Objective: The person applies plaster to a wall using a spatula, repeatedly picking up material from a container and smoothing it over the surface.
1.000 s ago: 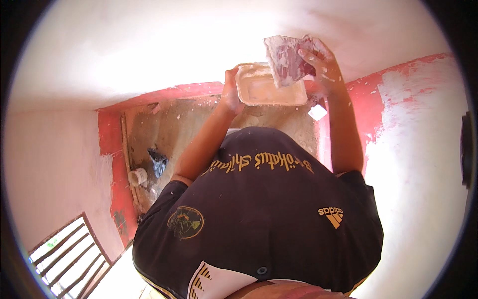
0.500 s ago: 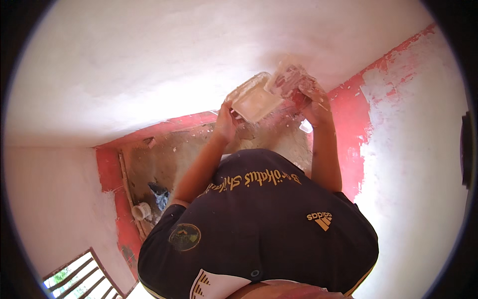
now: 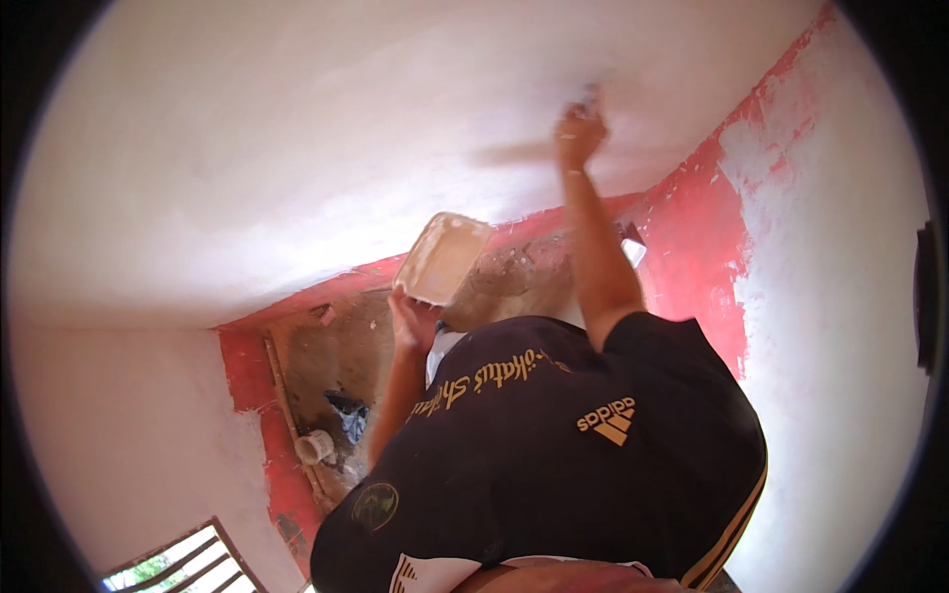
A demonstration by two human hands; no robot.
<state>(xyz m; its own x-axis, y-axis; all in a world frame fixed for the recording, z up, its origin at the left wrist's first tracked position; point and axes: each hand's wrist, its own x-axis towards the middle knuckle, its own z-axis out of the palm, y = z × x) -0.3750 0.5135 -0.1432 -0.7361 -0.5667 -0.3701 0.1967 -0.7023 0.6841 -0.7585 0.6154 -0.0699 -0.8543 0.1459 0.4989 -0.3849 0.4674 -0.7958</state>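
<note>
My left hand [image 3: 413, 321] grips the near end of a shallow rectangular plastic tub [image 3: 465, 219], held tilted in front of my body. Pale filler is smeared over its inside. My right arm stretches up and forward to the white wall [image 3: 326, 128]. At its end my right hand [image 3: 579, 136] is closed on a putty scraper [image 3: 591, 99], which is blurred and mostly hidden by the fingers. Whether the blade touches the wall cannot be made out clearly.
Red paint runs along the wall's base and up the right corner [image 3: 692, 222]. On the dirty floor at left lie a small bucket [image 3: 314, 448], a dark-blue plastic bag [image 3: 352, 423] and a long pole [image 3: 282, 395]. A barred window [image 3: 183, 563] is at lower left.
My right hand has moved from the tub's edge up to the wall with the scraper. My left hand has lowered the tub and shifted it left.
</note>
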